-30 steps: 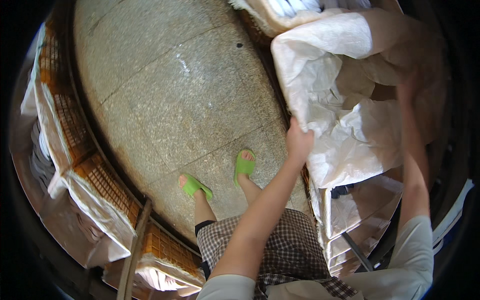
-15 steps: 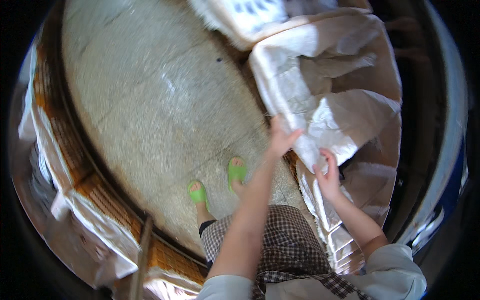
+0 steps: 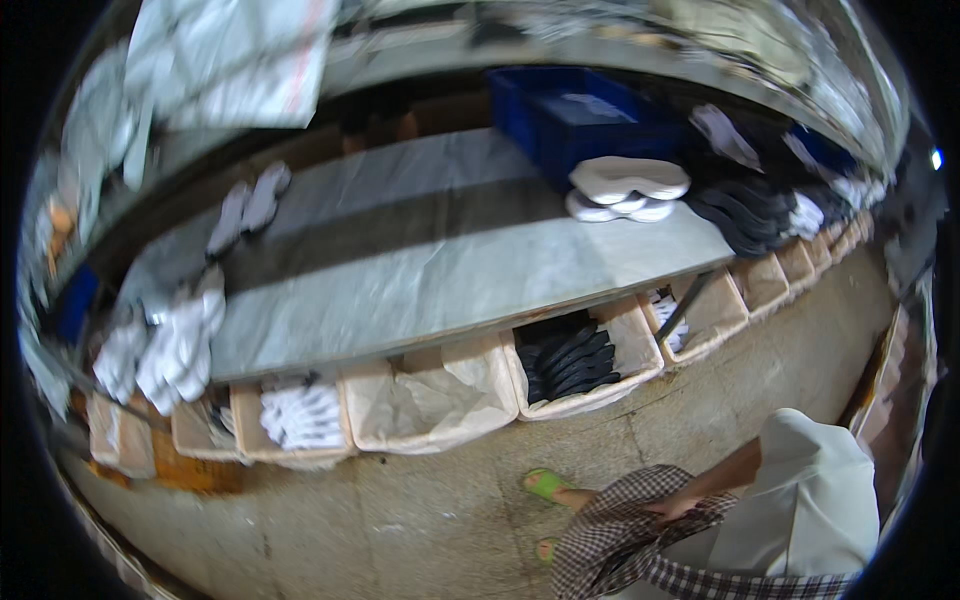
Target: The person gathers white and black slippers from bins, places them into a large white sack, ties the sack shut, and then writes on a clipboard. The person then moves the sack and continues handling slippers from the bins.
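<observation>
My right hand [image 3: 672,507] rests against the brown-and-white checked apron [image 3: 625,520] at my front. Its fingers are blurred and partly lost against the cloth, so their grip is unclear. My left hand is out of view. Past my feet stands a long grey-topped table [image 3: 400,270]. A stack of white shoe soles [image 3: 628,190] lies near its right end, with a pile of black soles [image 3: 740,210] beside it. Two pale, sole-shaped pieces [image 3: 248,208] lie toward the left, and a white bunch [image 3: 182,345] hangs over the left corner.
Cloth-lined bins line the table's front edge; one holds black soles [image 3: 570,360], another white pieces [image 3: 302,413]. Between them is a lined bin [image 3: 430,400]. A blue crate [image 3: 580,120] stands at the table's back. A table leg [image 3: 685,305] slants among the bins.
The view has swung right from the bins to the table. Both hands were at a bin's white lining; now the right is at the apron and the left is out of view.
</observation>
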A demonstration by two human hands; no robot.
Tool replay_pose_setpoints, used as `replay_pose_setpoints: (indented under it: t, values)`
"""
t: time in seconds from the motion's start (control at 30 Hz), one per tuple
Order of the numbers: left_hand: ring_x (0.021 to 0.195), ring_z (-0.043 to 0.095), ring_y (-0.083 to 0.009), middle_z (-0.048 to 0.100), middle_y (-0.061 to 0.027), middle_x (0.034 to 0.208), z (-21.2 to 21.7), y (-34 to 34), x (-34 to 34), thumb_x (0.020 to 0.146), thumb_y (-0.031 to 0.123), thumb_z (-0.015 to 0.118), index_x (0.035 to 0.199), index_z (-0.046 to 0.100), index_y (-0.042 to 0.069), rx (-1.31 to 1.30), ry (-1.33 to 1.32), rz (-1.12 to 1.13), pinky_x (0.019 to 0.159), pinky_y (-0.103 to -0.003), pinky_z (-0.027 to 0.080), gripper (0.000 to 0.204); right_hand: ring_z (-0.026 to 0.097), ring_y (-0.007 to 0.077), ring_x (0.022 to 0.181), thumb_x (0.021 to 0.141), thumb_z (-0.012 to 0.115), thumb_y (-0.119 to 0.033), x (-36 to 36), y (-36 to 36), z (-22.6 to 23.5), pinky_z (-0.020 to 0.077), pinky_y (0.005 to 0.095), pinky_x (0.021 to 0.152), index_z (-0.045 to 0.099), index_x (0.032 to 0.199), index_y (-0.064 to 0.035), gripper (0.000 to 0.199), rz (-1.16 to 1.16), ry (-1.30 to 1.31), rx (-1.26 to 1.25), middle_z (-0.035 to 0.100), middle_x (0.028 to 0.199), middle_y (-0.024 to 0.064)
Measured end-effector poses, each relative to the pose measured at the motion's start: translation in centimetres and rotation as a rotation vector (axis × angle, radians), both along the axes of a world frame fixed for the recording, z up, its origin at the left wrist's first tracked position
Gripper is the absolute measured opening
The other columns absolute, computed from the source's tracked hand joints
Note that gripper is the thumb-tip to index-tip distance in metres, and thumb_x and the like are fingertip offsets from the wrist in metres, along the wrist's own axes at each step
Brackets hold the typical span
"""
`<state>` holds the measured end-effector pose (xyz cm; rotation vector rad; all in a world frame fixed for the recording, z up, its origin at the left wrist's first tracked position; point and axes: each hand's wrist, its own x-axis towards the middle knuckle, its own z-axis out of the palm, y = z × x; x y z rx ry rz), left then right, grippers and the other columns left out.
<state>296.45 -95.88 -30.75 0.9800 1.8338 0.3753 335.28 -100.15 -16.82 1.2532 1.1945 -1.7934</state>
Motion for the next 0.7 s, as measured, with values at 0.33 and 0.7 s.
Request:
replay_pose_setpoints:
  t: [0.33, 0.7]
  values:
    - [0.111, 0.053, -0.0376, 0.05, -0.0289, 0.122, 8.9, 6.0, 5.7, 0.083, 0.013, 0.059, 0.135, 0.031, -0.003, 0.074, 0.249, -0.484, 0.09, -0.043, 0.045, 0.061, 0.06, 0.0311, 0.1, 0.087, 0.054, -0.046, 8.0, -8.6, 2.8, 0.047, 0.043, 0.085, 0.054, 0.125, -0.0053, 0.055, -0.214, -0.49, 0.386, 0.064, 0.108, 0.0158]
    - [0.114, 0.051, -0.0376, 0.046, -0.0299, 0.126, 17.5, 2.9, 8.8, 0.083, 0.009, 0.056, 0.141, 0.025, 0.002, -0.127, 0.642, -0.463, 0.091, -0.045, 0.045, 0.066, 0.06, 0.0346, 0.094, 0.087, 0.052, -0.022, 22.1, -13.7, 6.9, 0.0464, 0.044, 0.082, 0.059, 0.117, -0.0119, 0.032, -0.982, -0.646, 0.823, 0.063, 0.104, 0.0184]
